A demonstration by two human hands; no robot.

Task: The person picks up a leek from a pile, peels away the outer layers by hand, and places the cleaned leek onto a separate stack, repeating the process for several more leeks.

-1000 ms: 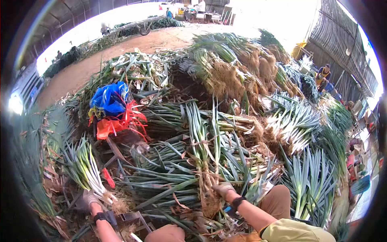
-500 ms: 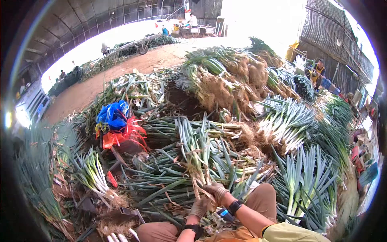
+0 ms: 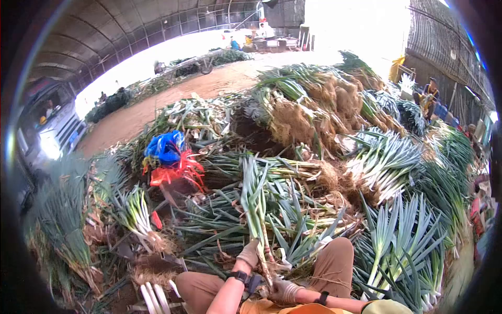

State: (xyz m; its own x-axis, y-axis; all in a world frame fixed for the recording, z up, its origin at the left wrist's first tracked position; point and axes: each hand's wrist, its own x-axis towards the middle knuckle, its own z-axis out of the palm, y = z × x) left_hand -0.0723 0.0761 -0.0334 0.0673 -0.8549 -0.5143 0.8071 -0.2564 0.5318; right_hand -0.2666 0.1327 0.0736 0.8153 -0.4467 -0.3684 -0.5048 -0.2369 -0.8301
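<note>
My left hand (image 3: pixel 248 254), gloved, is closed around a couple of long leeks (image 3: pixel 253 209), whose green leaves point away from me. Lower down and to the right, my gloved right hand (image 3: pixel 285 291) has its fingers closed at the root end of the same stalks, between my knees. Brownish outer skin shows on the lower stalk. Just beyond my hands lies a heap of untrimmed leeks (image 3: pixel 214 222). Peeled white leek stalks (image 3: pixel 153 298) lie at the lower left, and cleaned leeks (image 3: pixel 389 240) are laid to my right.
A blue and red bundle of plastic ties (image 3: pixel 175 162) sits on the heap at left. Large root-on bunches (image 3: pixel 306 112) are piled ahead. White-stemmed leeks (image 3: pixel 379 162) lie at right. Another person (image 3: pixel 431 94) is at the far right, and a cart (image 3: pixel 206 62) stands far back.
My left hand has moved up the stalks and my right hand has drawn back toward my body at the root end. The view has swung slightly left.
</note>
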